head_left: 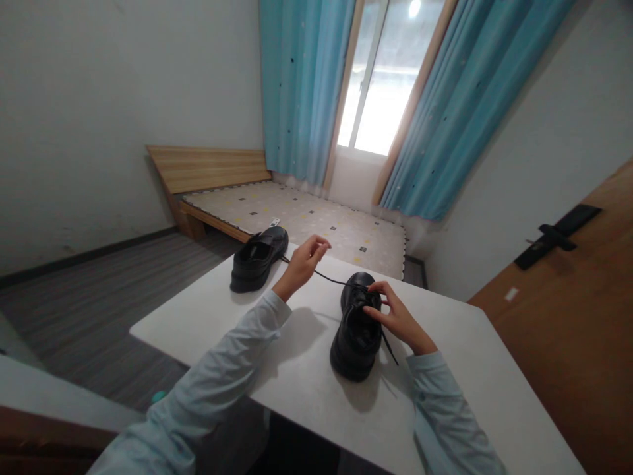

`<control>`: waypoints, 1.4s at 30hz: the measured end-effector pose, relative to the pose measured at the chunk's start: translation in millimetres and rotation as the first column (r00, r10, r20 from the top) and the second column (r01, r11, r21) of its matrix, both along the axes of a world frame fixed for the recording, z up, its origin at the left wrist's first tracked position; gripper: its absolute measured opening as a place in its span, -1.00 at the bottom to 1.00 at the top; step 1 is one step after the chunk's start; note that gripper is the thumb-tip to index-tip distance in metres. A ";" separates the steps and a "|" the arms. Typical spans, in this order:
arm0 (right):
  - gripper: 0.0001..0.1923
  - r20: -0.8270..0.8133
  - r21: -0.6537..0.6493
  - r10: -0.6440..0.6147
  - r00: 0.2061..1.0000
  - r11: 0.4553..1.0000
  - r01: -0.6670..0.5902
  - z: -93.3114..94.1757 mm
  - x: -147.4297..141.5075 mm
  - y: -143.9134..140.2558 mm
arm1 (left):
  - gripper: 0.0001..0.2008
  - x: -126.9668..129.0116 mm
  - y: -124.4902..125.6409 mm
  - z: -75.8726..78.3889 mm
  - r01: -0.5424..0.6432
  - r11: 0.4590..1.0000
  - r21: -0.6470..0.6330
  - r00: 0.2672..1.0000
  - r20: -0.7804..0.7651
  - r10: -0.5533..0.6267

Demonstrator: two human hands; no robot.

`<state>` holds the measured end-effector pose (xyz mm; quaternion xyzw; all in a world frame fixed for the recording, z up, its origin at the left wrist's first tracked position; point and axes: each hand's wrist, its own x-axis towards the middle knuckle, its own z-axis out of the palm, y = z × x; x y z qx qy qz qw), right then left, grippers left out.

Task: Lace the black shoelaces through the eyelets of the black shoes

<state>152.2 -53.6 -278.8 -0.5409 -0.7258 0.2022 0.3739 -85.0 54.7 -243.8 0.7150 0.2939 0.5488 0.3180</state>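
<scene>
A black lace-up shoe [353, 346] stands on the white table, its toe pointing away from me. My right hand [393, 316] grips its upper on the right side, thumb by the opening and fingers at the laces. From the eyelets a black shoelace [332, 279] stretches left to my left hand [307, 260], which is raised with its fingers curled together. The lace passes behind this hand and shows again on its far side; the exact grip is hidden. Another lace end [390, 348] hangs at the shoe's right. A second black shoe [252, 267] stands at the table's left.
The white table [459, 369] has rounded corners. Beyond it is a low bed with a patterned mattress [311, 211] and a wooden headboard [208, 168]. Blue curtains [306, 86] flank a bright window [386, 86]. A wooden door [568, 316] with a black handle is at the right.
</scene>
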 end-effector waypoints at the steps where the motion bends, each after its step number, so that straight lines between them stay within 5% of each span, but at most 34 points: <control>1: -0.64 0.005 0.005 0.001 1.000 1.000 -0.001 0.6 -0.6 0.0 | -0.81 2.3 -2.4 -1.7 0.008 1.000 0.006 0.998 -0.068 -0.008; 11: -0.79 -0.008 0.044 -0.019 1.000 0.999 0.019 11.4 -10.9 -1.5 | -0.87 21.4 -15.0 -19.6 0.204 0.979 -0.005 0.908 -0.372 -0.191; 15: -0.66 -0.068 0.030 -0.057 0.996 0.998 0.059 7.9 -11.2 3.4 | -0.91 23.1 -15.6 -22.4 0.223 0.975 -0.014 0.890 -0.405 -0.210; 30: -0.72 -0.110 0.043 -0.123 0.986 0.991 0.129 -1.7 -13.3 10.2 | -0.93 24.1 -16.7 -23.5 0.261 0.933 0.249 0.816 -0.573 -0.075; 42: -0.75 -0.069 0.055 -0.213 0.975 0.975 0.217 -8.8 -22.3 17.1 | -0.92 30.8 -21.9 -29.3 0.228 0.955 0.192 0.866 -0.488 -0.108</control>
